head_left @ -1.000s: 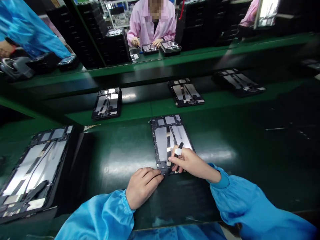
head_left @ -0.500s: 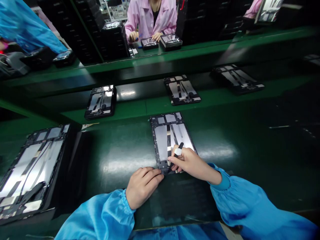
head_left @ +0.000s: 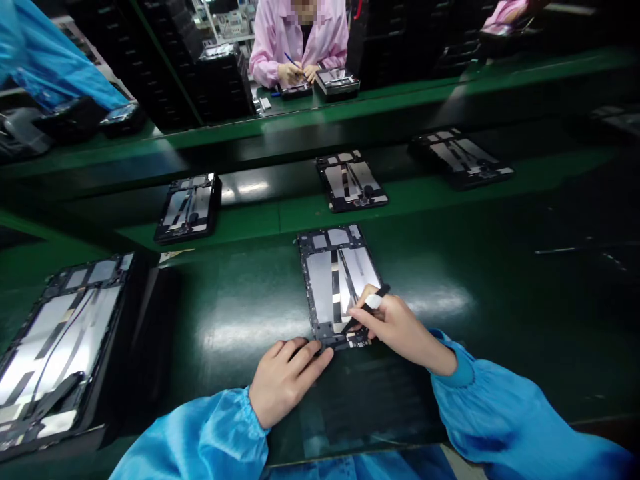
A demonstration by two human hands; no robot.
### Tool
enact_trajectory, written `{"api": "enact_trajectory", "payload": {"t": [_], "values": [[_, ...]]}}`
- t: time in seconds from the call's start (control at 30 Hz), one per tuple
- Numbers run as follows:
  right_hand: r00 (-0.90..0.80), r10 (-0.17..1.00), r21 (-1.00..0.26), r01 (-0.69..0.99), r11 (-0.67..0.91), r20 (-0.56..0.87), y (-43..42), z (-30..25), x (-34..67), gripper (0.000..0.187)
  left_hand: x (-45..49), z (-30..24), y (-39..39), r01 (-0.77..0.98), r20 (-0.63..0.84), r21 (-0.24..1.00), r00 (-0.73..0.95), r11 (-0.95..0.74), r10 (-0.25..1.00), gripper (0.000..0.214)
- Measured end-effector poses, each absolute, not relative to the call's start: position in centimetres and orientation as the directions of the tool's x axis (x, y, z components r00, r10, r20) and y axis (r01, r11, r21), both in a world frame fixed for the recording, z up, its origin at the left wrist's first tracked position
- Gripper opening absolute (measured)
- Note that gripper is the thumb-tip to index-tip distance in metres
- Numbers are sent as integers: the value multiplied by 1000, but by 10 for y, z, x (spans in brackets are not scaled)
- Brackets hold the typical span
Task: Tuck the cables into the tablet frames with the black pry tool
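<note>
In front of me on the green bench lies an opened tablet point(head_left: 321, 279), its silvery inner plates and black ribbon cables exposed. My right hand point(head_left: 387, 319) pinches a slim black hand tool point(head_left: 384, 291) with a white patch on it. The tool slants down to the tablet's lower part, near the end of a ribbon cable point(head_left: 335, 277); whether its tip touches is too small to tell. My left hand point(head_left: 287, 377) rests with fingers stretched out, their tips at the tablet's lower left corner.
A raised stack topped by another opened tablet point(head_left: 75, 333) stands at the left. Behind the bench, more opened tablets point(head_left: 351, 181) sit in a row on black trays. Across from me, a person in a pink coat point(head_left: 300, 43) works beside tall black stacks point(head_left: 225, 83).
My right hand has shifted slightly right, and the tool now leans further over. My left fingers have spread a little. The back row of tablets has slid left.
</note>
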State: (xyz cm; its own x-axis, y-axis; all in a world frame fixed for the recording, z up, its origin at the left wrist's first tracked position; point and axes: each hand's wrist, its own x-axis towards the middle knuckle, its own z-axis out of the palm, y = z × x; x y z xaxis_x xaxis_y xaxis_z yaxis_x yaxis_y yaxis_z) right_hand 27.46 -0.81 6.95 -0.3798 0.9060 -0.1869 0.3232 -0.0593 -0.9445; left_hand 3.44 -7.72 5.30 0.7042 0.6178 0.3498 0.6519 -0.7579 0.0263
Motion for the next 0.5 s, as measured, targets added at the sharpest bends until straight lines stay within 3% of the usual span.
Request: {"api": "enact_trajectory", "payload": {"t": [0.2, 0.37, 0.5], "values": [[-398, 909, -894, 442, 71, -125, -15, 71, 285, 22, 33, 47, -76, 650, 367, 97, 680, -753, 635, 33], [-383, 913, -944, 328, -12, -144, -15, 67, 282, 21, 32, 44, -76, 657, 381, 132, 658, -742, 650, 32], [-368, 919, -942, 335, -9, -140, -15, 63, 283, 22, 34, 41, -76, 661, 376, 120, 660, -741, 650, 31]]}}
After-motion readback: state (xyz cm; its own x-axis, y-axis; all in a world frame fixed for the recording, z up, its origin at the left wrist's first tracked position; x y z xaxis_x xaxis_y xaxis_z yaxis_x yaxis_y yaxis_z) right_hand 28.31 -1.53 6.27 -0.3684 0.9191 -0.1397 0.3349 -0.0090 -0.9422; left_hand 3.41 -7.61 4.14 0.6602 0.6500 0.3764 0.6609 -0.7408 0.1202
